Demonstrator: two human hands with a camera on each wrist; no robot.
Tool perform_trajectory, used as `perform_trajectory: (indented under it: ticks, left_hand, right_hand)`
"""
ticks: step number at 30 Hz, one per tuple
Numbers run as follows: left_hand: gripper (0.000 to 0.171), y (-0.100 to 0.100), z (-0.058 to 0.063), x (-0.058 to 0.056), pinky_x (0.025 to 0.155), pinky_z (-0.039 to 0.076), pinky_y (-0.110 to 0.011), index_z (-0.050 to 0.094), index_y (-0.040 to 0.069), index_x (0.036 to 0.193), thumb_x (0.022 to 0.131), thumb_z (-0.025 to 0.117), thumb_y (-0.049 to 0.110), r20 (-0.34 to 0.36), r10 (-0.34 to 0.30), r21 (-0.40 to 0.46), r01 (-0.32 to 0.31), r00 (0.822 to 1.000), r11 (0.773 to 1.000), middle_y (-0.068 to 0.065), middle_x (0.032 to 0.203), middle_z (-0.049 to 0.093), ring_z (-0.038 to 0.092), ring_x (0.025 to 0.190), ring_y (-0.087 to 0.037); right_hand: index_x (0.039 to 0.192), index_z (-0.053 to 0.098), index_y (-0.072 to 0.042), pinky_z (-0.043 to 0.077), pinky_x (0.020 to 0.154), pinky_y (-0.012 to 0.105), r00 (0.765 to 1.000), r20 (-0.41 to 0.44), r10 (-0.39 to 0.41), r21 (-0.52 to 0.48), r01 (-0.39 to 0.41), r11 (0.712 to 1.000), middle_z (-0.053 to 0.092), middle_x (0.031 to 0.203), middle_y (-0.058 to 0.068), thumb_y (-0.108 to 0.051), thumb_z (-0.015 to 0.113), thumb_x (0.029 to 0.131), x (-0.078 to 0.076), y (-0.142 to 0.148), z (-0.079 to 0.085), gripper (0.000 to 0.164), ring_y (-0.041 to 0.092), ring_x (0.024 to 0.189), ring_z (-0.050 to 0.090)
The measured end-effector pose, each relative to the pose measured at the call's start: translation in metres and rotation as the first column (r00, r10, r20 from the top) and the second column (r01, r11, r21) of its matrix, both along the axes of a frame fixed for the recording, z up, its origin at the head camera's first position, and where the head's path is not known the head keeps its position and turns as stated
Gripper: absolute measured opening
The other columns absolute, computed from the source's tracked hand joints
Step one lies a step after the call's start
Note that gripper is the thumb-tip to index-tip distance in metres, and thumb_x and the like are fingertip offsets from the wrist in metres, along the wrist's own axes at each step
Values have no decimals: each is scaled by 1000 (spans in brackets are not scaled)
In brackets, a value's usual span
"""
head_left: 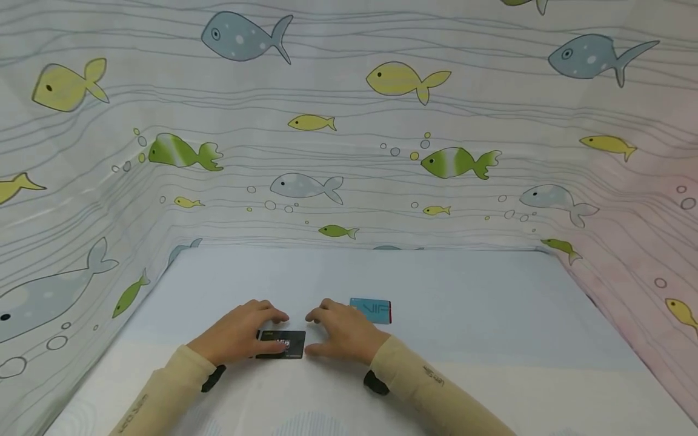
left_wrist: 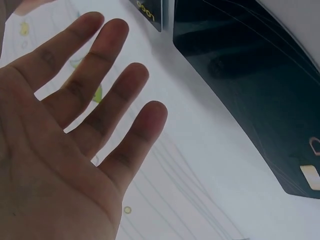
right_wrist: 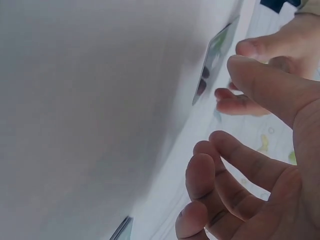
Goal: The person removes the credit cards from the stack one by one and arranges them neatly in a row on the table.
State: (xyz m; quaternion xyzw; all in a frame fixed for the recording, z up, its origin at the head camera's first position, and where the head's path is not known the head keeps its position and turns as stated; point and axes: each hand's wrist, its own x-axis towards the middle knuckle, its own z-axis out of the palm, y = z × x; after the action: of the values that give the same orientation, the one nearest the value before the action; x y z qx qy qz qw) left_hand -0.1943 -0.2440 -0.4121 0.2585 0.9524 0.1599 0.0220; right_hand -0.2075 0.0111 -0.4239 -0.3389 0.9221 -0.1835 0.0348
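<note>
In the head view, a black card (head_left: 295, 345) with printed lettering lies on the table, and my left hand (head_left: 240, 333) is over its left part, thumb across its face. The left wrist view shows that hand (left_wrist: 75, 125) with fingers extended and apart, gripping nothing; its thumb is out of frame. Beside it is a large dark card (left_wrist: 240, 90) with a gold chip, and the corner of another card (left_wrist: 151, 11) reads "LOGO". My right hand (head_left: 349, 333) is just right of the black card, fingers loosely bent, holding nothing. In the right wrist view, that hand's (right_wrist: 250, 185) thumb and fingers are apart.
A blue card (head_left: 375, 310) marked "VIP" lies behind my right hand. The pale table (head_left: 463, 303) is bordered by a fish-patterned cloth (head_left: 349, 151) rising at the back and both sides. A card edge (right_wrist: 122, 230) shows at the bottom of the right wrist view.
</note>
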Motion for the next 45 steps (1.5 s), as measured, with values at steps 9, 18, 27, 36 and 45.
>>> perform_trajectory:
  ticks: [9,18,27,36,45]
  left_hand:
    - [47,11,-5,-6,92,51,-46,71,15,123,87,78,46,-52,-61,7,62,997,998,7,111,65,60,108,-19]
    - [46,28,-7,-12,90,52,-45,71,13,122,88,78,43,-133,-103,4,105,986,994,4,107,65,61,105,-20]
    - [49,47,-7,-21,92,52,-45,71,12,123,87,78,45,-149,-119,18,123,982,992,2,110,66,61,105,-21]
    - [49,65,-8,-29,95,50,-45,70,12,125,87,78,44,-127,-111,-1,112,986,994,1,112,66,60,108,-23]
    - [50,81,-6,-38,96,49,-44,70,14,126,87,79,44,-102,-100,-13,99,990,995,0,118,65,59,111,-23]
  right_hand:
    - [129,67,-17,52,83,27,1000,6,-21,-20,21,1000,62,113,-3,-48,80,85,-4,18,0,55,8,91,59]
    - [130,66,-17,52,86,28,998,3,-59,-43,59,997,62,118,-2,-47,80,85,-7,40,0,55,11,102,58]
    - [129,67,-16,52,94,36,993,-54,-103,-48,100,994,63,120,-2,-47,79,86,-11,64,-2,54,16,110,58]
    - [132,66,-17,52,93,40,988,-28,-151,-67,149,987,62,122,-1,-46,79,86,-14,84,1,56,18,109,57]
    - [131,66,-17,49,98,41,983,-19,-183,-74,181,981,61,123,-1,-43,81,85,-16,101,-3,55,18,110,56]
